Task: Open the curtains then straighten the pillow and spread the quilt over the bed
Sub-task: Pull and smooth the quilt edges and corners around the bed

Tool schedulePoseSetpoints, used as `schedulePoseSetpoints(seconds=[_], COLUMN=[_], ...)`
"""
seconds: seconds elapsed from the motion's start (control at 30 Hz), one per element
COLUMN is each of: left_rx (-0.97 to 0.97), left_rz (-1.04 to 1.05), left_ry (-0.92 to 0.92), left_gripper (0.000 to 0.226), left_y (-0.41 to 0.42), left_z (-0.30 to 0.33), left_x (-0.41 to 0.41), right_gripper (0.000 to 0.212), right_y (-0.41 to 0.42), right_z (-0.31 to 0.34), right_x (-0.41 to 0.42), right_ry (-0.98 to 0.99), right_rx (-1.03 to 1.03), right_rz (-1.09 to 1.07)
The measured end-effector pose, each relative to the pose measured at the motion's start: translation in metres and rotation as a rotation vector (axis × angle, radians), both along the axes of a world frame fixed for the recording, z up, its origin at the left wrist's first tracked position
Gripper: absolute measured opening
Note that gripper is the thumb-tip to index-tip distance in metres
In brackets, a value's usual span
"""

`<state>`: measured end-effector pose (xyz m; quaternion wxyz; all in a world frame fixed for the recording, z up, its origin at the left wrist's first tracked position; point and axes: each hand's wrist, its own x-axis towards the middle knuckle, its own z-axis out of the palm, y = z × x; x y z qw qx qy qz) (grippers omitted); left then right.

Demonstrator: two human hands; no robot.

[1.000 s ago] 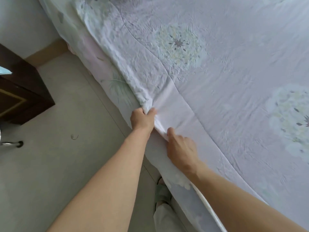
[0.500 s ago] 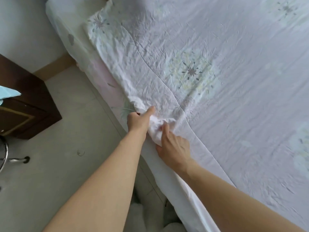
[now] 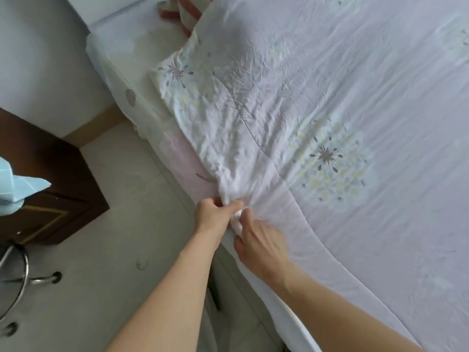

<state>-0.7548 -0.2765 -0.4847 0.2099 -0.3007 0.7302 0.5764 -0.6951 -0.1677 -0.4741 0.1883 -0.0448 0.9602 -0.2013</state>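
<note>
A: Quilt edge sits bunched right at both hands, along the near side of the bed.

B: Left hand pinches the bunch; right hand grips just beside it. The quilt's length runs ahead, toward its top corner beyond the left hand.

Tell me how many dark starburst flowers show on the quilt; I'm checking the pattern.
2 clear ones on the quilt: one flower near the top-left corner, another flower right of the hands. Fainter prints at the top-right edge may hide more.
</note>
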Motion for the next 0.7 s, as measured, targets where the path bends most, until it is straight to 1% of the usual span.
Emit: schedulePoseSetpoints(seconds=[0.07, 0.1, 0.13, 0.23, 0.3, 0.33, 0.37, 0.43, 0.53, 0.6, 0.7], left_rx=[0.023, 0.03, 0.044, 0.104, 0.137, 0.116, 0.085, 0.042, -0.05, -0.125, -0.132], left_rz=[-0.011, 0.005, 0.032, 0.168, 0.218, 0.21, 0.195, 0.172, 0.151, 0.146, 0.078], left_ry=[0.009, 0.014, 0.013, -0.022, -0.051, -0.047, -0.036, -0.003, 0.043, 0.028, 0.024], left_gripper=[0.017, 0.022, 0.026, 0.027, 0.036, 0.035, 0.028, 0.017, 0.012, 0.013, 0.014], left_y=[-0.01, -0.013, -0.017, -0.029, -0.032, -0.034, -0.036, -0.046, -0.081, -0.106, -0.118], left_z=[0.003, 0.005, 0.006, 0.004, 0.005, 0.005, 0.005, 0.004, -0.002, -0.007, -0.005], left_x=[-0.031, -0.045, -0.06, -0.106, -0.125, -0.133, -0.14, -0.145, -0.135, -0.117, -0.114], right_gripper=[0.046, 0.048, 0.046, 0.042, 0.033, 0.027, 0.023, 0.017, 0.012, 0.017, 0.022], right_y=[-0.014, -0.018, -0.023, -0.037, -0.041, -0.043, -0.045, -0.049, -0.067, -0.078, -0.083], right_z=[-0.003, -0.003, -0.004, -0.002, 0.001, -0.001, -0.001, -0.001, 0.0, 0.002, 0.001], right_x=[-0.031, -0.043, -0.056, -0.088, -0.098, -0.104, -0.109, -0.112, -0.104, -0.1, -0.109], right_ry=[0.048, 0.057, 0.053, 0.044, 0.056, 0.051, 0.042, 0.011, -0.095, -0.157, -0.182], right_rx=[0.031, 0.043, 0.043, 0.038, 0.05, 0.062, 0.07, 0.063, 0.004, -0.014, 0.017], right_rz=[-0.015, -0.036, -0.077, -0.192, -0.23, -0.239, -0.243, -0.201, -0.008, 0.102, 0.131])
